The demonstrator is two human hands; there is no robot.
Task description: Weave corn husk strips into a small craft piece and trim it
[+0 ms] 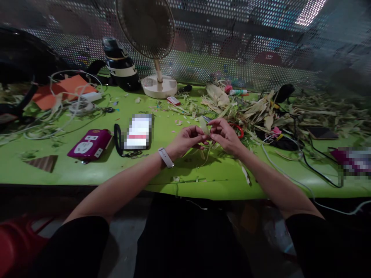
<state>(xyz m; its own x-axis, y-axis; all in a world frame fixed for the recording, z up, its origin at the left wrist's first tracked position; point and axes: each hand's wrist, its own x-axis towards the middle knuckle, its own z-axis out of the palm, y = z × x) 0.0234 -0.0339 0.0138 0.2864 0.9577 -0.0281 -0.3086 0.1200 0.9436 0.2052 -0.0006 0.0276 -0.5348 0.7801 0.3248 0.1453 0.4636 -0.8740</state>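
Head view: pinching pale leaf strip (203,126) just R of frame ctr, btwn L hand (189,139) & R hand (226,137). Bunched narrow at strip's lower end w/ L hand; white watch (166,158) on same wrist. Also curled narrow on strip w/ R hand, fingertips up against L's. Metal tip (206,119) just beside R fingers, red loop handle (241,131) behind R hand; can't tell if one tool, or if held. Dried leaf pile (256,112) behind, upper R to R edge; scraps strewn on green table (62,175). Ctr-L: lit phone w/ pixelated screen (137,133), near purple socket box (92,143). Upper L-ctr: fan (158,73), dark bottle (123,71) just beside. Orange sheet (71,85) at upper L under white cable. Dark flat slab (322,133) at R.
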